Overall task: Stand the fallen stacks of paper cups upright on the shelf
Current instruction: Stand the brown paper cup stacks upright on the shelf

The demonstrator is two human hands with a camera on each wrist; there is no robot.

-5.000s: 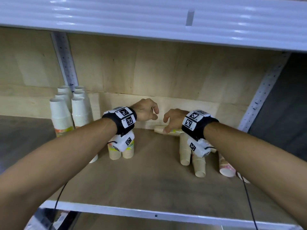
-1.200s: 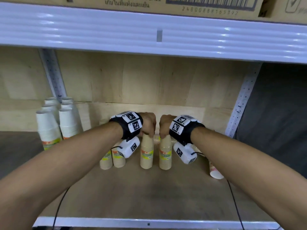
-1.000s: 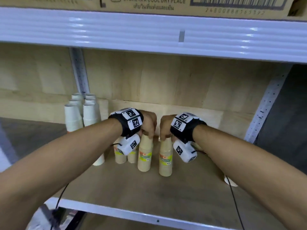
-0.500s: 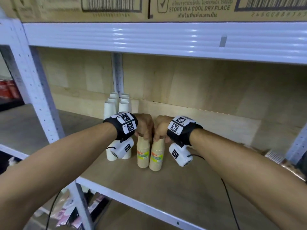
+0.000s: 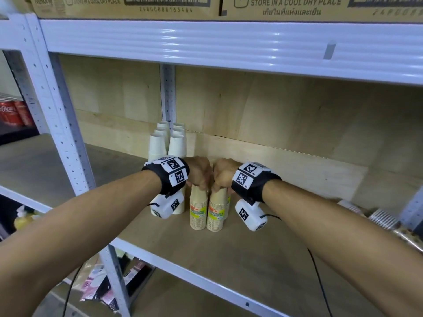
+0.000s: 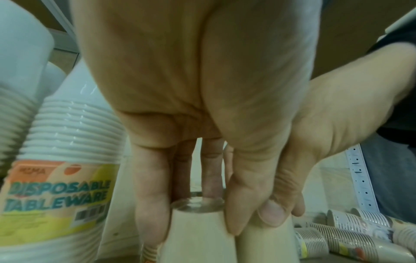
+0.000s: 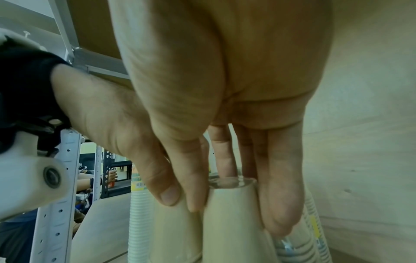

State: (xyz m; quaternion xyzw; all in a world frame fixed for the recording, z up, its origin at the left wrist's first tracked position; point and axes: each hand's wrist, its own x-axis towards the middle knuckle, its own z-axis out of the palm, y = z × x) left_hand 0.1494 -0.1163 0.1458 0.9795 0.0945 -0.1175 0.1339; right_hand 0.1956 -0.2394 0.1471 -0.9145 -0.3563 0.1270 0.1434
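Two upright beige paper-cup stacks stand side by side on the wooden shelf [image 5: 263, 259]. My left hand [image 5: 201, 177] grips the top of the left stack [image 5: 198, 211], fingers and thumb curled round it [image 6: 195, 229]. My right hand [image 5: 223, 177] grips the top of the right stack [image 5: 215, 213] in the same way [image 7: 231, 222]. The knuckles of the two hands almost touch. A third wrapped stack [image 5: 227, 205] stands just behind the right one. Several fallen stacks [image 5: 380, 218] lie at the far right of the shelf [image 6: 351, 229].
Several upright white cup stacks [image 5: 168, 145] stand against the back wall just left of my hands. A white steel post [image 5: 59, 106] rises at the left, and the upper shelf beam [image 5: 229, 46] carries cardboard boxes [image 5: 137, 5]. Red cans [image 5: 13, 113] stand far left.
Both hands have moved the two beige stacks left along the shelf, next to the white stacks, and drawn them closer together. The view has swung left with them.
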